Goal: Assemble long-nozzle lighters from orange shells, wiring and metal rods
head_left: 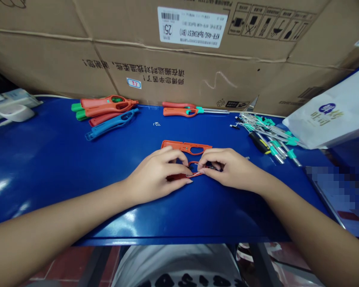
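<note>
Both hands are closed over an orange lighter shell half [177, 176] lying on the blue table. My left hand [155, 173] grips its handle end, thumb on the near side and fingers curled over the top. At the trigger-loop end, my right hand [230, 169] pinches thumb and forefinger by a thin pale wire [194, 174] that runs along the shell. Small dark and metal parts under the right fingers are mostly hidden. Just beyond the hands lies a matching orange shell half [172, 146], inner side up.
Orange, green and blue shells [107, 109] lie piled at the back left. Orange lighter pieces with a metal tube [212, 111] lie at the back. Small white pins [156, 124] are nearby. Right: metal rods with teal parts [275, 137], a black-yellow screwdriver [259, 142], a white bag [332, 107]. A cardboard box [137, 52] stands behind.
</note>
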### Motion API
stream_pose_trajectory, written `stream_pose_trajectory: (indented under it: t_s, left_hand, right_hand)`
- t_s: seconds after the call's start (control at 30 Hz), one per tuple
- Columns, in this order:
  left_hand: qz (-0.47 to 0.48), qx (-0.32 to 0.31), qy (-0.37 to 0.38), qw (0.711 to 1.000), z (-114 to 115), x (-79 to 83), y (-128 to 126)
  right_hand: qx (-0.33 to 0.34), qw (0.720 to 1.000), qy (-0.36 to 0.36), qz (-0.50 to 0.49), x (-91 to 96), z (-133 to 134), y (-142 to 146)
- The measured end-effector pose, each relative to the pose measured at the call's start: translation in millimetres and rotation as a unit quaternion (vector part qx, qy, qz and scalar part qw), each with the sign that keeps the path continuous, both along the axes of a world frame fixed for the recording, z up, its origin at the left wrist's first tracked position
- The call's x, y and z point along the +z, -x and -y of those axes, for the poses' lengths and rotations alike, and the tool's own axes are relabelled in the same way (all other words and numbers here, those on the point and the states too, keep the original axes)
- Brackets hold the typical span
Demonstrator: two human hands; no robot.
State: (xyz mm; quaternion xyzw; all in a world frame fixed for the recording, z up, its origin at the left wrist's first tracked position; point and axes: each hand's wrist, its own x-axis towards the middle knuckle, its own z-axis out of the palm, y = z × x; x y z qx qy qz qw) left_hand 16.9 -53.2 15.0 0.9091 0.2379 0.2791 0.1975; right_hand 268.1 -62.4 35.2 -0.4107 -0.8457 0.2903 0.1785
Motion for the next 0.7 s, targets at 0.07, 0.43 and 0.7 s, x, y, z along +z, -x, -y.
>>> stream_pose_trajectory:
  t_s: [0.07,0.43,0.7]
  left_hand:
    - [-0.009,-0.004,-0.011,1.000,3.3,0.8,-0.2]
    - [-0.041,0.004,-0.022,0.999,10.7,0.2,-0.2]
    - [-0.025,0.013,-0.006,1.000,10.8,-0.9,-0.7]
  right_hand:
    - [0.014,1.000,0.002,-0.005,0.3,0.1,-0.8]
    - [0.029,1.000,-0.008,-0.010,-2.0,0.8,-2.5]
    - [0.030,0.999,-0.021,0.007,1.8,2.5,-1.5]
